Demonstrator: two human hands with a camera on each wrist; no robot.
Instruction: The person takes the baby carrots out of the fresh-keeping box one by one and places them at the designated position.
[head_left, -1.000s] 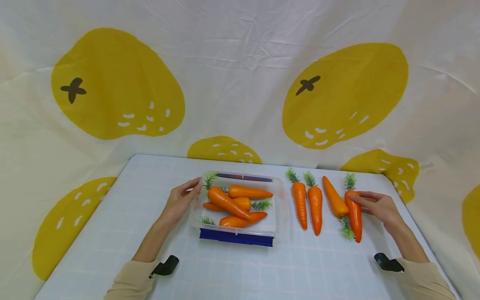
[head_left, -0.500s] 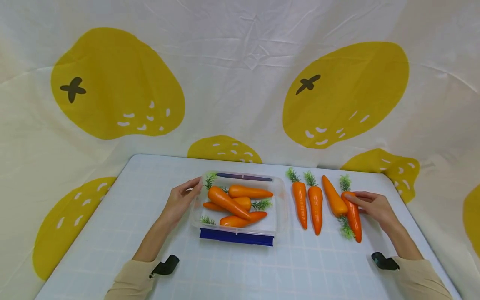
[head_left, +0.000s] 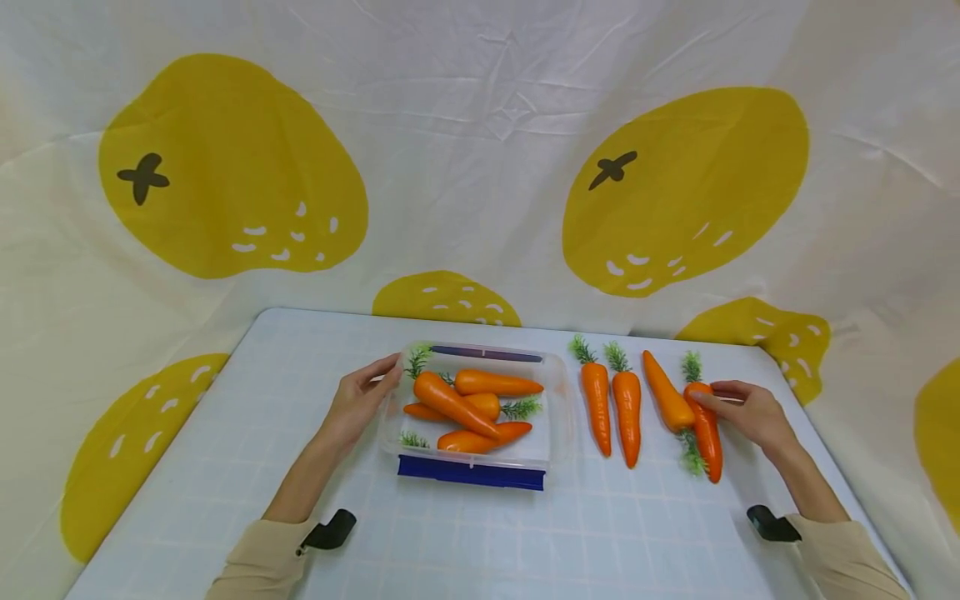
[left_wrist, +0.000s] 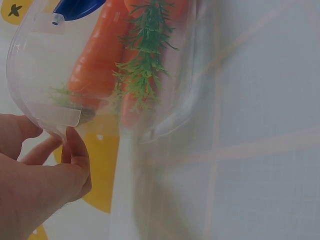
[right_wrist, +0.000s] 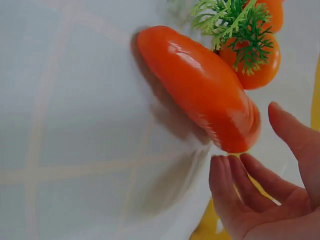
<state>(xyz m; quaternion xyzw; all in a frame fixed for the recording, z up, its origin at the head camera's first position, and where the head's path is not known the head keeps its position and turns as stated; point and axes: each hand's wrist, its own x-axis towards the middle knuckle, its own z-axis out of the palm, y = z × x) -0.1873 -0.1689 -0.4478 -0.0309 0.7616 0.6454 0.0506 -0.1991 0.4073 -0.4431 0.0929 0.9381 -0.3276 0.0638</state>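
A clear plastic box (head_left: 558,417) with blue clips holds several orange toy carrots (head_left: 453,404) with green leaf tufts. My left hand (head_left: 362,393) pinches the box's left rim between thumb and fingers, plain in the left wrist view. To the right, my right hand (head_left: 753,410) is at the wide end of the rightmost carrot (head_left: 707,429). In the right wrist view its fingers (right_wrist: 227,175) touch or nearly touch that end, while the thumb (right_wrist: 285,125) stands slightly apart. This carrot's tuft is hidden there. Another carrot (head_left: 666,396), pointing the other way, lies against it.
Two more carrots (head_left: 596,408) lie side by side between the box and the right pair. The white table (head_left: 465,542) has a faint grid and ends at a cloth (head_left: 465,167) printed with yellow fruit. A dark device (head_left: 330,530) sits on each wrist.
The rightmost carrot's leafy end has swung left toward its neighbour, and my right hand has shifted left with it. My left hand stays on the box.
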